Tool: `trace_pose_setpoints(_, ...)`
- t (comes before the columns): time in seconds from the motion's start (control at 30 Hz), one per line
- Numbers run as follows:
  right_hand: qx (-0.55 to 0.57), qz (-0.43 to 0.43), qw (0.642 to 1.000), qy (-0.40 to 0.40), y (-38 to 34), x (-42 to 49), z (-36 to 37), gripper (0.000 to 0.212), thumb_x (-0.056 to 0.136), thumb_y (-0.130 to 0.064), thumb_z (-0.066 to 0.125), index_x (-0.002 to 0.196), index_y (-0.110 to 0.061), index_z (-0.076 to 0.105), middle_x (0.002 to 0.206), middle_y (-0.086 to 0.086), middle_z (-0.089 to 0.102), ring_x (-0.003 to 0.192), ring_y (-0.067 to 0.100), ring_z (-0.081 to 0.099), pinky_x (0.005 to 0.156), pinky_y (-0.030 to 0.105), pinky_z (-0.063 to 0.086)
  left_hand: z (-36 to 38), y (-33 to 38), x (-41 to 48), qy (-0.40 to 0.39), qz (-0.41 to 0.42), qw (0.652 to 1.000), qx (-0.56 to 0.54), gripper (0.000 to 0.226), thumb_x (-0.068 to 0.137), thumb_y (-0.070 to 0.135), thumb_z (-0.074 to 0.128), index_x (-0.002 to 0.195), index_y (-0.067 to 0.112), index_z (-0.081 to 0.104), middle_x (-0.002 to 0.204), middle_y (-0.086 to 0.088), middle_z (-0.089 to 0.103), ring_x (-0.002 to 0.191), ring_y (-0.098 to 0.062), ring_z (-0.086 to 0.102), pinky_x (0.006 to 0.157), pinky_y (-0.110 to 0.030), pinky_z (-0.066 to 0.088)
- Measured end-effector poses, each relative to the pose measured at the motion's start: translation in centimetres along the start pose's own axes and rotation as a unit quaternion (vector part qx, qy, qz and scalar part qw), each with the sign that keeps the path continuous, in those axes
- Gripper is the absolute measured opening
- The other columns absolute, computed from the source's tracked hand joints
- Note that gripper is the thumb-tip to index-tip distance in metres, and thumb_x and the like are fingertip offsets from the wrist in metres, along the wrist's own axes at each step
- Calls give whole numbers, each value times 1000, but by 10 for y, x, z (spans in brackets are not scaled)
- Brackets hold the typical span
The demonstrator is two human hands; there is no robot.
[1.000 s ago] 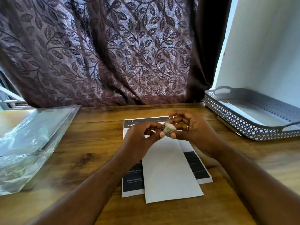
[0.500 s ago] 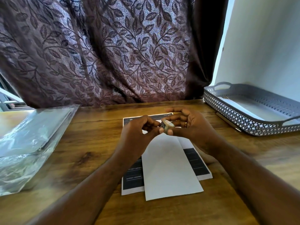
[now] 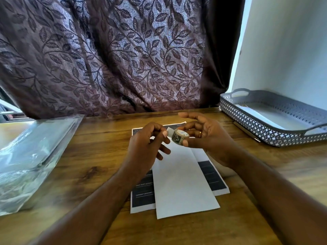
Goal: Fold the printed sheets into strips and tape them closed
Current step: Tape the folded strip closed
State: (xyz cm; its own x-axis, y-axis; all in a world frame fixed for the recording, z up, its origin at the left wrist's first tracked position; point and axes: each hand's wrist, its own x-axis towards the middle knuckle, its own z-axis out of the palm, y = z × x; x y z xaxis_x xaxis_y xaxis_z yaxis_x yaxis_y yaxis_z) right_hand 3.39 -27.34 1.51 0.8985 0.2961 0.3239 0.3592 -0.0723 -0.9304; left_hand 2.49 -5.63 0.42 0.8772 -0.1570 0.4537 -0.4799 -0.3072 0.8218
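Head view.

Right hand (image 3: 210, 138): grips the small tape roll (image 3: 179, 137) between thumb and middle fingers, above the far end of the papers. Index finger stretched out above the roll. Ring (image 3: 200, 134) on one finger.

Left hand (image 3: 146, 144): pinches the free tape end (image 3: 170, 132) between thumb and index finger, just left of the roll. Remaining fingers loosely curled below.

Tape end: short, white, attached to the roll.

Folded sheet (image 3: 182, 179): blank side up, long and narrow, below both hands. Lies slightly skewed on the stack of printed sheets (image 3: 143, 193), near end overhanging onto the wooden table (image 3: 99, 156).

Printed sheets: dark blocks with text visible on both sides of the folded sheet.

Grey perforated tray (image 3: 265, 131): far right on the table, beside the wall.

Clear plastic bag (image 3: 31, 156): left on the table.

Leaf-patterned curtain (image 3: 123, 59): behind the table.
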Motion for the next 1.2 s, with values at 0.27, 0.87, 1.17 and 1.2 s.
trace_pose_setpoints(0.27, 19, 10, 1000, -14, -3, -1, -3, 77, 71, -10, 88, 137, -31, 55, 114, 8, 74, 110, 26, 71, 90, 36, 59, -2, -2, 3, -11, -72, 992, -100, 10, 104, 16, 52, 99, 14, 60, 82, -6, 75, 65, -30, 74, 47, -30, 54)
trace_pose_setpoints(0.87, -408, 169, 845, 302, 19, -14, -88, 53, 83, -17, 80, 131, -17, 61, 113, 5, 72, 103, 22, 64, 81, 25, 38, 0, 0, 5, -48, -58, 993, -95, 8, 102, 9, 52, 98, 11, 59, 84, -2, 77, 67, -29, 75, 54, -33, 61)
trace_pose_setpoints(1.17, -281, 126, 930, 199, -20, -9, -33, 17, 91, -31, 73, 87, -15, 76, 80, 0, 78, 76, 23, 74, 80, 44, 62, -2, 0, -1, -103, 76, 991, 35, 25, 99, 9, 53, 96, 32, 61, 90, 8, 74, 80, -16, 76, 62, -28, 62)
trace_pose_setpoints(1.2, -293, 121, 929, 190, -20, -7, -27, 22, 91, -35, 73, 78, -17, 76, 74, -4, 76, 72, 18, 72, 73, 39, 60, -3, 0, -2, -107, 94, 988, 58, 26, 99, 10, 53, 97, 35, 61, 89, 9, 74, 81, -13, 75, 64, -28, 62)
